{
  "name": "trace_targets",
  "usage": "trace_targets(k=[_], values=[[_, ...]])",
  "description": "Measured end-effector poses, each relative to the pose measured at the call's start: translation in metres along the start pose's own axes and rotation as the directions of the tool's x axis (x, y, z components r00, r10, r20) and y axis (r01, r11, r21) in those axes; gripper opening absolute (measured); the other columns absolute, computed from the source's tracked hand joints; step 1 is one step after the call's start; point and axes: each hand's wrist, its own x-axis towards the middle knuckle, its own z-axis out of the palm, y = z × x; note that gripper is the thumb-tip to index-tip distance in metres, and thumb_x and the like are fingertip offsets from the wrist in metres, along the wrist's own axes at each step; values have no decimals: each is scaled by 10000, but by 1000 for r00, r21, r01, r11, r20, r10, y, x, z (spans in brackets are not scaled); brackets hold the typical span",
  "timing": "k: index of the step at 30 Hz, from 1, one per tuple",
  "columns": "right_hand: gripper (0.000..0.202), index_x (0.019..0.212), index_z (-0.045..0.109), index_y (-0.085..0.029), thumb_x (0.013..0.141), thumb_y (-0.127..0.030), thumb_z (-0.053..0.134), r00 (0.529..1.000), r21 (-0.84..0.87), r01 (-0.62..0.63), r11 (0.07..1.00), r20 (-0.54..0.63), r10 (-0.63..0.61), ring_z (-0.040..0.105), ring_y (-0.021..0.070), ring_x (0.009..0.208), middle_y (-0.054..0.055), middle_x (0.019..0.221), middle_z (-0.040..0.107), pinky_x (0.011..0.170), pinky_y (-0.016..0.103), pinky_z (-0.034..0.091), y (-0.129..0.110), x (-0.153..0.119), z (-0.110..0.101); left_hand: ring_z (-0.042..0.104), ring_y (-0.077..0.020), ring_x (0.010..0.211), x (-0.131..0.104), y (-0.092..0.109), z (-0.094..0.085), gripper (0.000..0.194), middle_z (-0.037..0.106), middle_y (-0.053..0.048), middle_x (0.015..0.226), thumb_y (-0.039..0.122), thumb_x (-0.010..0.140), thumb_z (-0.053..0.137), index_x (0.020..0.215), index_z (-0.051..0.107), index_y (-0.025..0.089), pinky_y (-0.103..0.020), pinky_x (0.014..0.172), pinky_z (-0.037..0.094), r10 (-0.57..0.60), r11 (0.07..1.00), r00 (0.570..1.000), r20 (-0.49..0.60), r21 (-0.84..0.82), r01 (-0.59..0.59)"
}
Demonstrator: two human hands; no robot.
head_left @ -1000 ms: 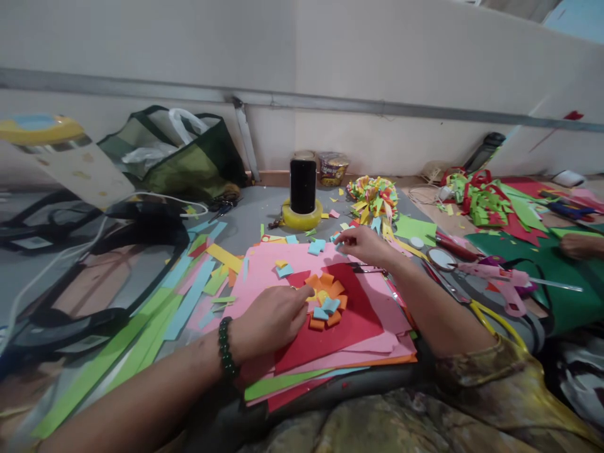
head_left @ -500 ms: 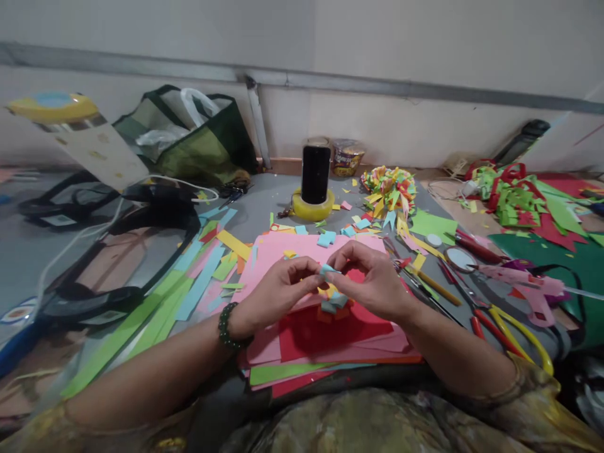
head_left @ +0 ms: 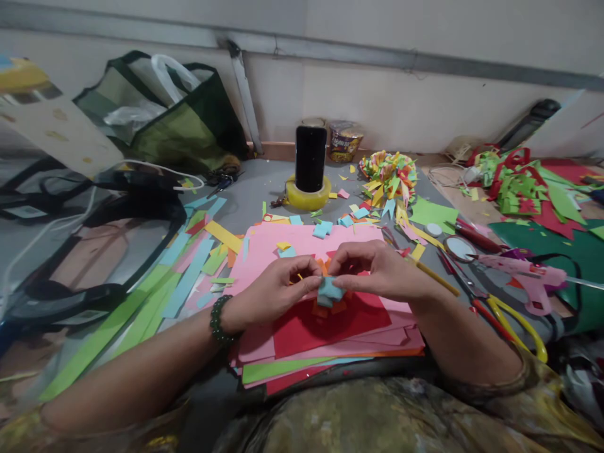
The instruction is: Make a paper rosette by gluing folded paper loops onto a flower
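Gray surface (head_left: pixel 255 198), 2 hands (head_left: pixel 295 283), paper (head_left: pixel 329 290).

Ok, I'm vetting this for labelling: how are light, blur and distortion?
Head view: dim, diffuse light, with soft shadow on the flat red paper sheet; slight blur on the pale patterned container with a yellow top at left; wide-angle stretching towards the edges.

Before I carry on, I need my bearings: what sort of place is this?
Probably an indoor craft workspace: a pink glue gun, yellow-handled scissors and green paper strips lie around the stacked coloured paper.
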Motion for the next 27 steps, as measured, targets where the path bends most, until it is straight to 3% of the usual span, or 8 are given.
trace_targets(k=[3,5,8,11,15,19,27], values=[[102,763,653,-173,764,-262,704,996,72,-80,994,-33,83,600,112,618,-5,701,674,585,229,493,3,2,2,553,-132,675,0,-3,4,275,632,-4,762,418,933,501,799,560,185,-246,648,480,-6,997,999,-52,81,10],[73,732,653,-175,744,-237,690,993,45,-94,995,-69,97,587,109,614,-10,688,668,578,225,477,6,4,0,582,-153,713,-1,-5,6,237,659,-18,802,377,943,465,846,578,193,-267,676,497,-5,970,995,-102,242,29],[28,705,670,-177,732,-175,662,985,-58,-154,986,-89,149,577,107,591,-20,642,661,554,217,448,11,6,-4,612,-196,807,-5,-7,8,212,685,-52,861,272,950,447,878,630,193,-331,774,512,24,793,997,-69,609,23],[105,688,680,-178,732,-93,638,972,-212,-229,950,-105,211,575,104,571,-24,618,665,555,219,431,16,9,-3,627,-225,840,-9,-7,11,265,698,-83,869,203,958,440,860,685,182,-367,806,514,-27,602,997,69,798,-39],[167,677,675,-181,759,-42,631,963,-395,-263,880,-168,213,570,98,565,-32,601,655,591,232,404,16,10,4,641,-230,812,-9,-2,14,270,698,-94,879,132,937,460,874,720,170,-359,759,516,-110,520,984,140,852,-63],[174,695,671,-186,759,-31,628,949,-457,-308,834,-215,233,574,106,572,-27,621,668,589,238,385,13,10,9,651,-232,815,-7,3,16,267,706,-90,901,104,938,472,900,728,168,-352,748,506,-178,469,971,161,881,-60],[191,727,679,-188,757,-20,596,928,-543,-372,753,-248,279,591,126,599,-3,666,687,583,237,350,12,12,15,640,-236,789,-7,3,16,249,702,-86,882,71,921,479,866,703,163,-357,726,485,-181,444,967,178,892,-81]])
